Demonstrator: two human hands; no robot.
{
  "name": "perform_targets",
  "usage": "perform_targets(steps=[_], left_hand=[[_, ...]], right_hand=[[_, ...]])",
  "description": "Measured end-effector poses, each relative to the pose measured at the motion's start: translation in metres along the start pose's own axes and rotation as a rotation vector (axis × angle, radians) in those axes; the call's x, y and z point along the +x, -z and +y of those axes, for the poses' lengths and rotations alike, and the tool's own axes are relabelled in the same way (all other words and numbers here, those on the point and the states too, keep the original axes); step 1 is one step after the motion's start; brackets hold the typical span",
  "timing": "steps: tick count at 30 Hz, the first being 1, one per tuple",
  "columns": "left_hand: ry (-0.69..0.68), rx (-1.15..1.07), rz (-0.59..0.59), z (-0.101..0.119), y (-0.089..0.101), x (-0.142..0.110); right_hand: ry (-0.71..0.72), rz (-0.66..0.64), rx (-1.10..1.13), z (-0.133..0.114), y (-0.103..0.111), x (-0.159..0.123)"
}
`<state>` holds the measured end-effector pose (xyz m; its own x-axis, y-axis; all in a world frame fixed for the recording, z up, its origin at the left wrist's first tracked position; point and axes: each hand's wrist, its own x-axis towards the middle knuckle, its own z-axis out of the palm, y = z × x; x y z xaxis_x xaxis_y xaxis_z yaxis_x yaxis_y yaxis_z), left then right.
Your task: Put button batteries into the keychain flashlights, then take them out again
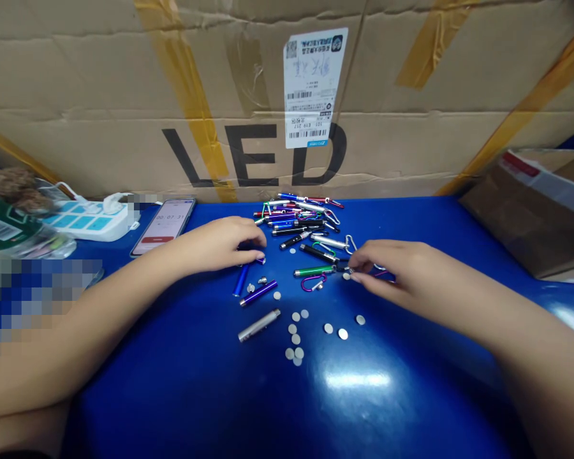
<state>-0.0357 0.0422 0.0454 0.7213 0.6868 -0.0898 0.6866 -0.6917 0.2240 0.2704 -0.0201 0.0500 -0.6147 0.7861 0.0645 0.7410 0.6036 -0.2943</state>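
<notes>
A heap of small coloured keychain flashlights (300,218) lies on the blue table (210,395). My left hand (222,243) rests palm down with fingers curled over a purple flashlight part by the heap's left side. My right hand (396,268) pinches a small piece at the end of a green flashlight (314,271). Below the hands lie a blue tube (240,280), a purple tube (258,292) and a silver tube (259,325). Several silver button cells (296,335) are scattered in front.
A large cardboard box marked LED (100,95) walls off the back. A phone showing a timer (163,225) and a white power strip (93,218) lie at the left, near a plastic bottle (9,223). Another carton (536,204) stands at the right.
</notes>
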Motion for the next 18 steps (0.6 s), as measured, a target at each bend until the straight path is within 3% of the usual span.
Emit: perform_targets(steps=[10, 18], left_hand=[[0.009, -0.055, -0.134, -0.007, 0.014, -0.010], [0.018, -0.076, -0.169, -0.009, 0.008, -0.008]], right_hand=[[0.024, -0.052, 0.028, -0.002, -0.005, 0.000], [0.012, -0.073, 0.024, 0.001, -0.008, 0.003]])
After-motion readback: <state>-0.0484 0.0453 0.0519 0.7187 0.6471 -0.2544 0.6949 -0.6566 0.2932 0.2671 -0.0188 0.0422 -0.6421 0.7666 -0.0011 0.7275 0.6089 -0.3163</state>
